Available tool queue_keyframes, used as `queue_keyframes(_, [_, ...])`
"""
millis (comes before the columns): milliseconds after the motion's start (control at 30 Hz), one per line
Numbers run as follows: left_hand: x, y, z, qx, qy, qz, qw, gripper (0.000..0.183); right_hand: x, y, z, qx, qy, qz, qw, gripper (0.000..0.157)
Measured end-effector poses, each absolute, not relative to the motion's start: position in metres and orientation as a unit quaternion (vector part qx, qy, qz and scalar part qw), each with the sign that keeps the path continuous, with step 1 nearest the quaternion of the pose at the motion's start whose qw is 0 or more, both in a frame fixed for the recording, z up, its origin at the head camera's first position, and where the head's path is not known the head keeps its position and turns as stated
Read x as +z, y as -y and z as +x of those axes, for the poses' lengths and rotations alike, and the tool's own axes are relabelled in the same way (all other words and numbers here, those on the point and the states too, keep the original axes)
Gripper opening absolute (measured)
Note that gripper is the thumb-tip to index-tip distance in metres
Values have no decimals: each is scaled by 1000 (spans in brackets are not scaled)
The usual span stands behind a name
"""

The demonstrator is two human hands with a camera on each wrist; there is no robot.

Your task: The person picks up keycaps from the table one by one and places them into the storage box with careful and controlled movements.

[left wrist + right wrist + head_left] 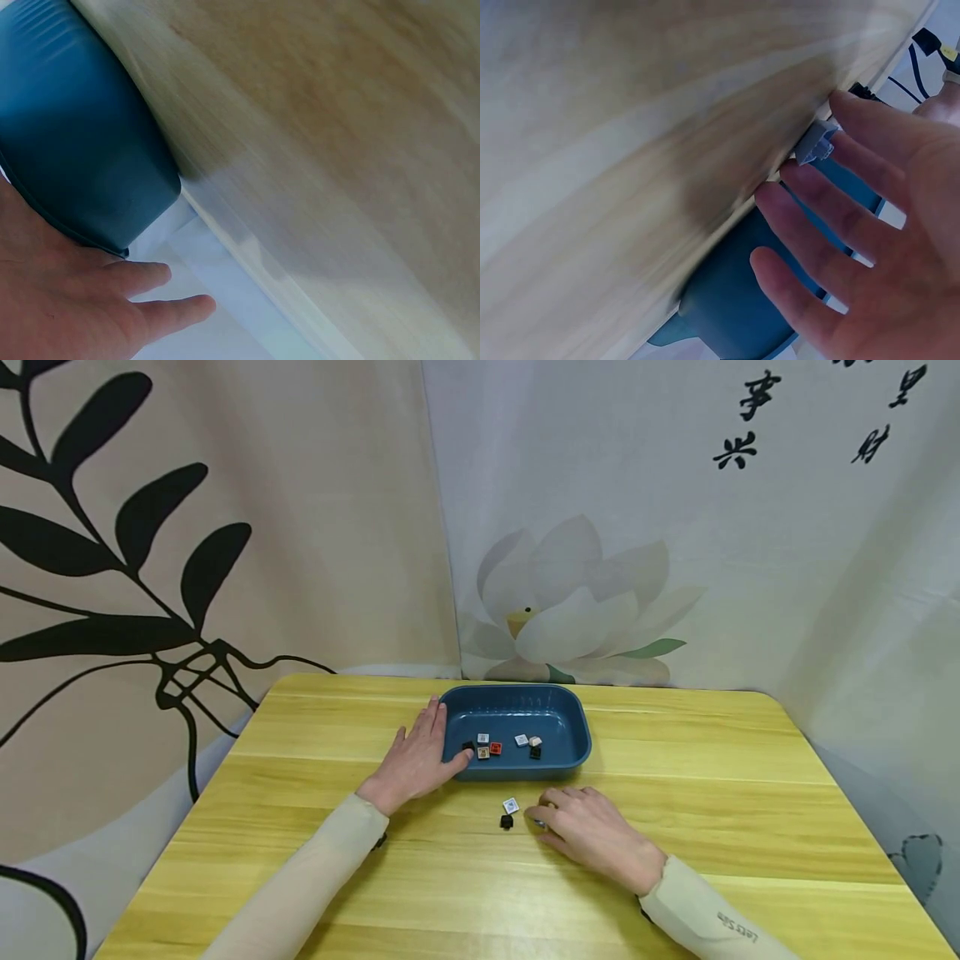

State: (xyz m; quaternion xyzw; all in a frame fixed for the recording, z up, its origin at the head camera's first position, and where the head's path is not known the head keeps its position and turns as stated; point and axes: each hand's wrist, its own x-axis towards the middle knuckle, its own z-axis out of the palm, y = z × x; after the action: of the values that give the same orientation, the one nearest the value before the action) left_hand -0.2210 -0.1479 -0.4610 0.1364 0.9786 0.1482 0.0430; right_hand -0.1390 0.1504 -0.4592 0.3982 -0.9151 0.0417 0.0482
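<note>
My left hand [420, 756] rests on the left end of a blue tray [517, 772], fingers straight along its rim and thumb over the front left corner. Inside the tray lie several small keycaps, among them a red keycap [496, 748] and a black keycap [535, 752]. In front of the tray my right hand [588, 831] is low over the table, fingers loosely bent and apart. Between its thumb and index finger is a grey keycap [815, 142], its hollow side showing in the right wrist view. Left of that hand lie a white keycap [511, 806] and another black keycap [507, 822].
The tray stands near the back edge of a wooden table [712, 777]. Behind the table hangs a curtain [360, 527] printed with dark leaves, a pale flower and characters. Both forearms reach in from the front in light sleeves [315, 885].
</note>
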Motion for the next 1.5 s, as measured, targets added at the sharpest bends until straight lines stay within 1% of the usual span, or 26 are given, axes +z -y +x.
queue_keyframes(167, [-461,148,-221,147,-979,137,43,102,-459,-149,-139,40,917,395,49,18])
queue_keyframes(300, [-461,149,-221,146,-979,139,41,103,-461,-149,-138,46,913,400,68,7])
queue_keyframes(467, [-461,149,-221,149,-978,140,40,103,-463,-149,-138,51,908,406,93,5])
queue_keyframes(600, [-460,148,-221,153,-978,139,39,101,-461,-152,-138,63,908,403,97,4])
queue_keyframes(800, [-459,148,-221,155,-978,139,36,101,-455,-156,-138,89,903,404,116,10])
queue_keyframes(1067, [-459,149,-221,153,-977,141,38,102,-438,-155,-141,122,894,398,169,20])
queue_keyframes(1267, [-459,149,-221,155,-977,140,38,101,-427,-152,-145,135,895,379,192,24])
queue_keyframes(1500, [-460,148,-221,151,-978,139,40,101,-420,-150,-149,142,894,370,206,25])
